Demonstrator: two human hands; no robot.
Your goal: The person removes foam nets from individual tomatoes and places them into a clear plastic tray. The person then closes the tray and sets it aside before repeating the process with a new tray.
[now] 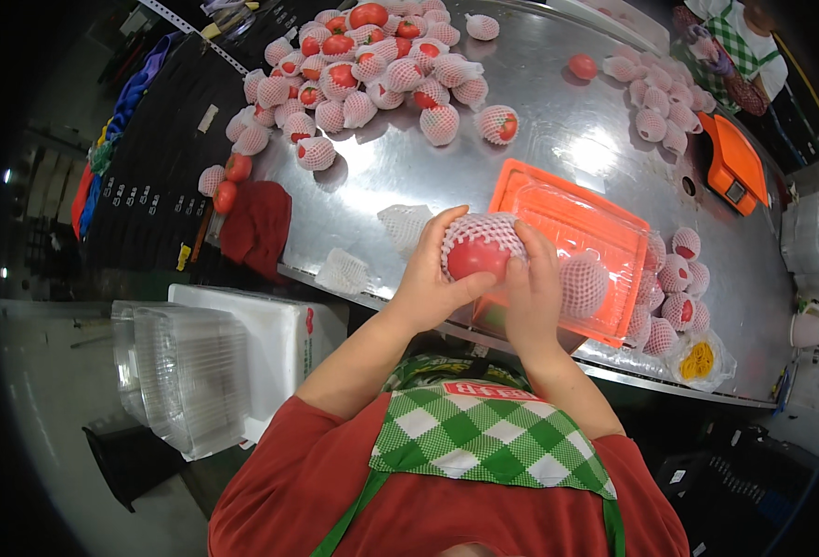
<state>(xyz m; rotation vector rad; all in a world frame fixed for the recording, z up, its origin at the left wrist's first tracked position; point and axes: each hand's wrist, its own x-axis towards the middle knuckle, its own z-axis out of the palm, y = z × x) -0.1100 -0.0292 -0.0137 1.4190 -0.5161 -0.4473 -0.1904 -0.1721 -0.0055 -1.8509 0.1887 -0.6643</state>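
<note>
Wide steel desk (pixel 539 139), strewn at the far side with a heap of net-wrapped tomatoes (pixel 372 65). Orange plastic tray (pixel 572 218) near the front edge, one wrapped fruit (pixel 583 285) inside. Above the tray's near corner, left hand (pixel 428 278) and right hand (pixel 535 288) closed around a red tomato (pixel 477 257), its white foam net (pixel 483 229) partly on.

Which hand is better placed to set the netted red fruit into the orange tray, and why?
Probably the right hand: it grips the netted fruit on the side next to the orange tray, while the left hand is farther from it.
</note>
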